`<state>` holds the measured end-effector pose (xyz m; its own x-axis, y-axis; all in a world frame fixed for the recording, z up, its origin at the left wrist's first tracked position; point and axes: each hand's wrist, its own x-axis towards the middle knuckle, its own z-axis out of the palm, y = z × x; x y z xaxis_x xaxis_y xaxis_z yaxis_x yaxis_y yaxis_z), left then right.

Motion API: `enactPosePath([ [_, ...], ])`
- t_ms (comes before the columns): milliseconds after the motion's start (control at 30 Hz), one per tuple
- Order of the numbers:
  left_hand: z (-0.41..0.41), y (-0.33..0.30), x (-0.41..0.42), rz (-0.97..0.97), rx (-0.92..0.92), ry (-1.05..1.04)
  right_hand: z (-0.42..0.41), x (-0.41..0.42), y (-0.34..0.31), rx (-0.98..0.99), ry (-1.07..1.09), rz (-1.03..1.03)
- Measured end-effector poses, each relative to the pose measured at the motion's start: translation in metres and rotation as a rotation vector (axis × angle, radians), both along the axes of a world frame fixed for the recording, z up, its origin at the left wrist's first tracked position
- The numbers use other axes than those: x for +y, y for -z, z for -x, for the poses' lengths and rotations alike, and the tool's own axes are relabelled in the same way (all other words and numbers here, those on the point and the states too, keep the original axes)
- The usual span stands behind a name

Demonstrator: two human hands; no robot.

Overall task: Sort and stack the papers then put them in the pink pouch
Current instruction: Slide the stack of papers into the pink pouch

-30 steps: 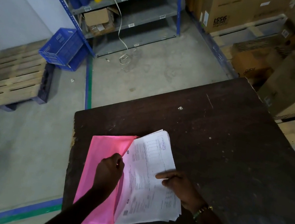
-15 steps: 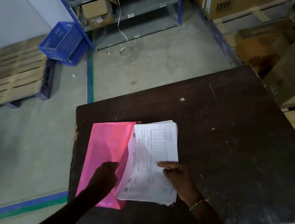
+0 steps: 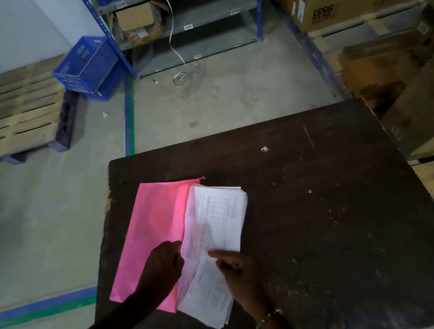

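I judge the papers stacked, half inside the pink pouch at nine o'clock; left hand fingers pinch its mouth, right hand fingers press flat.

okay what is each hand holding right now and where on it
The left hand grips the pink pouch at its right edge, by the papers. The right hand presses flat on the stack of papers, near its middle, without lifting it.
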<state>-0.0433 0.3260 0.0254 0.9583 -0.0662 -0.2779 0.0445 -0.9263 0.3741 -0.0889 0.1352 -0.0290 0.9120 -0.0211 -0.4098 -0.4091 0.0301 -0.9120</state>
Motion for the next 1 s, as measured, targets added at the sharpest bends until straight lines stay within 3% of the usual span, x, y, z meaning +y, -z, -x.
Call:
enactPosePath([
  [100, 0.011, -0.011, -0.02, 0.08, -0.004, -0.027, -0.002, 0.013, -0.008, -0.086, -0.018, 0.124],
  [233, 0.018, -0.024, -0.035, 0.192, -0.062, -0.053, -0.013, 0.018, -0.033, -0.131, 0.038, 0.139],
  [300, 0.013, -0.034, -0.039, 0.207, -0.091, -0.097, -0.022, 0.016, -0.055, -0.19, 0.008, 0.261],
  [400, 0.003, -0.054, -0.046, 0.219, -0.165, -0.111, -0.042, 0.005, -0.082, -0.284, -0.114, 0.447],
  [500, -0.001, -0.072, -0.055, 0.279, -0.277, -0.091, -0.066, -0.003, -0.103, -0.249, -0.281, 0.437],
  [633, 0.0, -0.086, -0.064, 0.407, -0.21, -0.25, -0.081, -0.007, -0.134, -0.162, -0.367, 0.45],
  [800, -0.01, -0.085, -0.046, 0.432, -0.093, -0.433, -0.076, -0.007, -0.186, -0.225, -0.255, 0.549],
  [1000, 0.012, -0.101, -0.048, 0.67, -0.327, -0.374, -0.065, 0.016, -0.213, -0.305, -0.392, 0.772],
])
